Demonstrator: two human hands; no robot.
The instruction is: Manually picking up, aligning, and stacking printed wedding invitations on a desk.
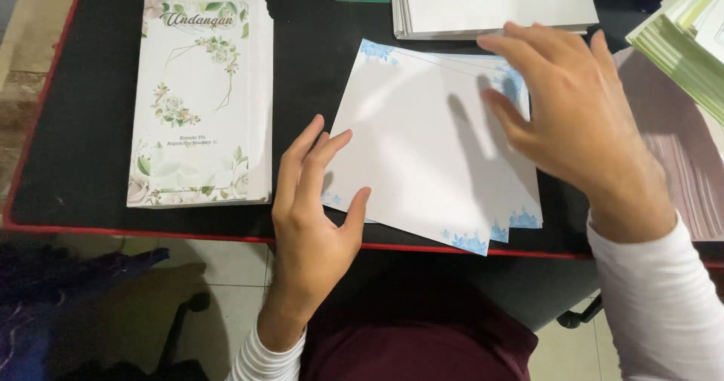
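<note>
1. Low in the frame, the left hand (313,215) lies flat, fingers loosely together, touching the left edge of the blue-flowered white sheets (430,155).
2. Those sheets sit fanned at the centre of the black desk (83,124).
3. Right of centre, the right hand (566,109), fingers spread, hovers over their upper right corner.
4. At left, a stack of floral cards (200,94).
5. Along the top edge, a white paper stack (490,4).
</note>
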